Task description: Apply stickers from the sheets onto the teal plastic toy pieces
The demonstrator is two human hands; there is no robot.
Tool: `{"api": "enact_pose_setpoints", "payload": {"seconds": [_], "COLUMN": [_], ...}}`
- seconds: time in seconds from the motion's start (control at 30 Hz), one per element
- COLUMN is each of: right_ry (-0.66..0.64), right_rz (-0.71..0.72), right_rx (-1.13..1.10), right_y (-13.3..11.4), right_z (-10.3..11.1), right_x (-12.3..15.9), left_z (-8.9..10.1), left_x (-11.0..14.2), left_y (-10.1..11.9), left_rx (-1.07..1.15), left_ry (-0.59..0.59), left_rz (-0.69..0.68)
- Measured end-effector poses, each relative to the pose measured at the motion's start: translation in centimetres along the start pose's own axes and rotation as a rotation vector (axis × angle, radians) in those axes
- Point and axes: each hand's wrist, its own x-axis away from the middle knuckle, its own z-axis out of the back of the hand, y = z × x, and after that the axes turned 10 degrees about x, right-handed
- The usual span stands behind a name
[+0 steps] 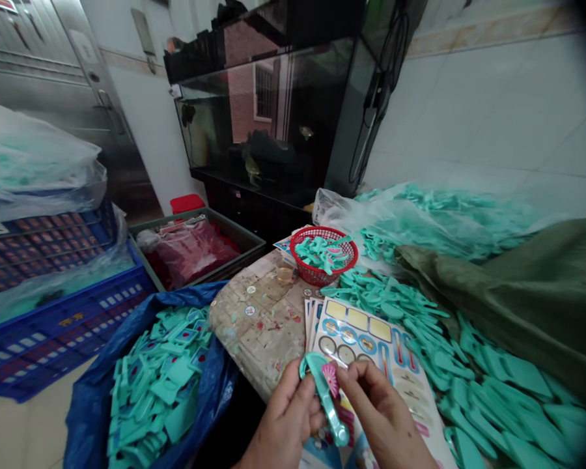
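My left hand (293,404) is closed round a curved teal plastic toy piece (326,397) with a rounded lower end. At the piece's right edge is a pink fan-patterned sticker (329,379), which the pinched fingers of my right hand (378,404) grip at its edge. Whether the sticker touches the plastic I cannot tell. Below both hands lie sticker sheets (356,319) printed with yellow panels, circles and thermometers, partly hidden by my hands.
A red basket (303,267) of teal pieces stands on the worn table (268,326), beside a small cup (284,272). Loose teal pieces (493,404) are heaped at right. A blue bag (88,404) of pieces stands left, near blue crates (10,365). A fish tank (273,130) stands behind.
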Motion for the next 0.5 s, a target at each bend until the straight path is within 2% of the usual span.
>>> {"api": "enact_pose_setpoints", "payload": {"seconds": [0.13, 0.5], "right_ry": [0.020, 0.144], "right_rz": [0.002, 0.112], "right_rx": [0.016, 0.241], "right_y": [-0.54, -0.95], "right_z": [-0.51, -0.98], "right_x": [0.17, 0.14], "left_z": [0.16, 0.84], "left_x": [0.27, 0.76], "left_y": [-0.20, -0.92], "left_rx": [-0.027, -0.038], "left_ry": [-0.025, 0.117], "left_rz": [-0.037, -0.055]}}
